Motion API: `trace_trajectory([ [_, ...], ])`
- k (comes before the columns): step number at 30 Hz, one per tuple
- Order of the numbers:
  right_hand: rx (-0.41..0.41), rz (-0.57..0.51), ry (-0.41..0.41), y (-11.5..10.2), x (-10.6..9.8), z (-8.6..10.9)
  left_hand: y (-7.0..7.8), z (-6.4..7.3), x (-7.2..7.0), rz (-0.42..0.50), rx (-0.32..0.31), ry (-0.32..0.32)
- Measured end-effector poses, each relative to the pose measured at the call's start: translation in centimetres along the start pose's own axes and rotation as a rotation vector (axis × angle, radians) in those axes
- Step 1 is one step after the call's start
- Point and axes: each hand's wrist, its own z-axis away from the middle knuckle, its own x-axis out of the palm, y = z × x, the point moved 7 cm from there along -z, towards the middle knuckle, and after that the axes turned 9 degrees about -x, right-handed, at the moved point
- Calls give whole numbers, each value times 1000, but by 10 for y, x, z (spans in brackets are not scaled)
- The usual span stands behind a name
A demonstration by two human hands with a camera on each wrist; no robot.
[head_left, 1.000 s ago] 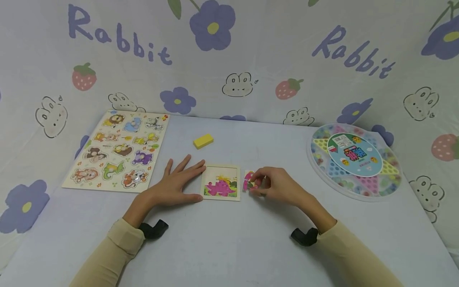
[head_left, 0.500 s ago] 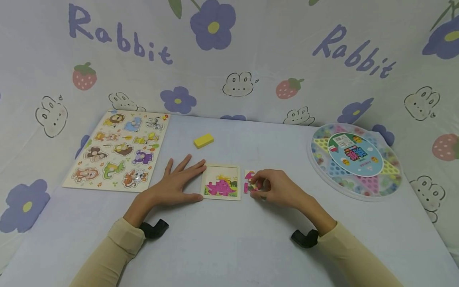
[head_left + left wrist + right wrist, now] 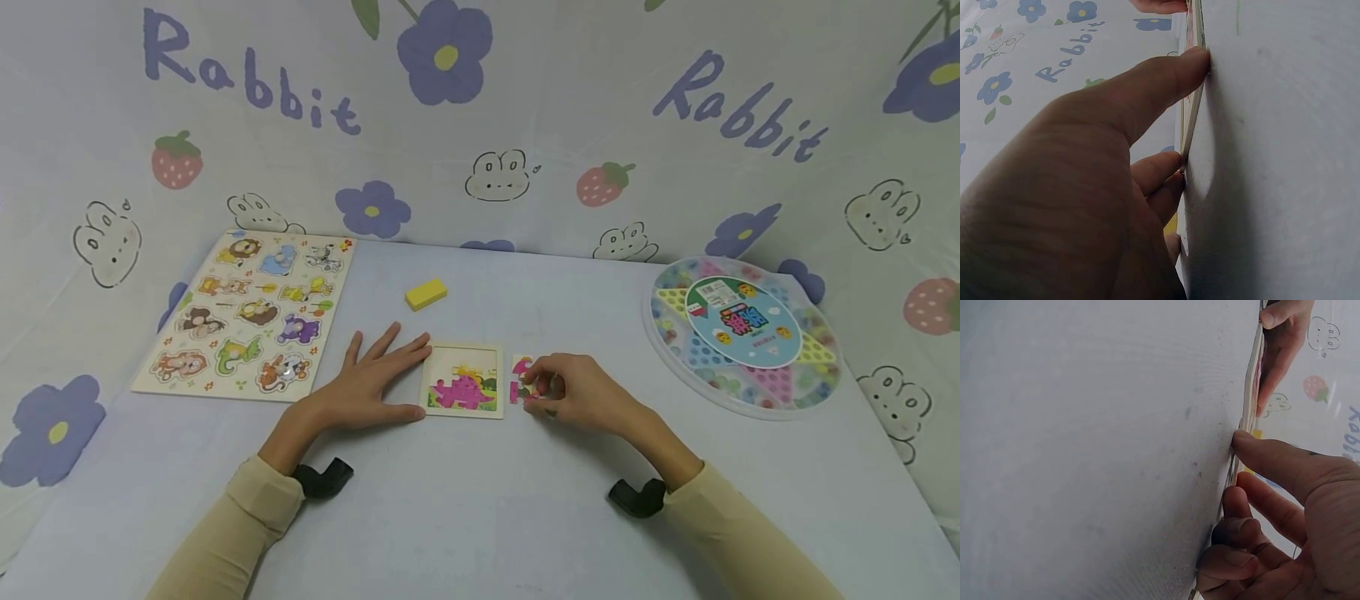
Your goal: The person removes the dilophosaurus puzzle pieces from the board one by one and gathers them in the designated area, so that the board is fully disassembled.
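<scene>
Backdrop [image 3: 555, 92]: "Rabbit" twice. Left hand [image 3: 366, 387] splayed, touching puzzle tray [image 3: 465, 357]; right hand [image 3: 583, 393] pinching pieces [image 3: 517, 390].

1. Between my left hand [image 3: 370, 387] and right hand [image 3: 581, 392], the puzzle frame [image 3: 499, 385] looks like smooth, matt wood.
2. Past my right hand, the round game board [image 3: 745, 335] looks like clear, glossy plastic.
3. My sleeves [image 3: 225, 521], behind both hands, are matt cloth.

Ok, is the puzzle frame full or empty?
Neither, partly filled: the puzzle frame holds pink pieces in its near part, and bare backing shows beyond them.
</scene>
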Motion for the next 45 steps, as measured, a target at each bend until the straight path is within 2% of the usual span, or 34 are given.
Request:
trace_trajectory([
  [19, -19, 4, 0, 3, -1, 0, 0, 0, 0, 7, 0, 5],
  [26, -12, -3, 2, -3, -4, -3, 0, -1, 0, 2, 3, 4],
  [35, -50, -44, -17, -22, 0, -30, -1, 0, 0, 1, -3, -2],
  [45, -49, -102, -139, -31, 15, -65, 0, 0, 0, 2, -5, -8],
])
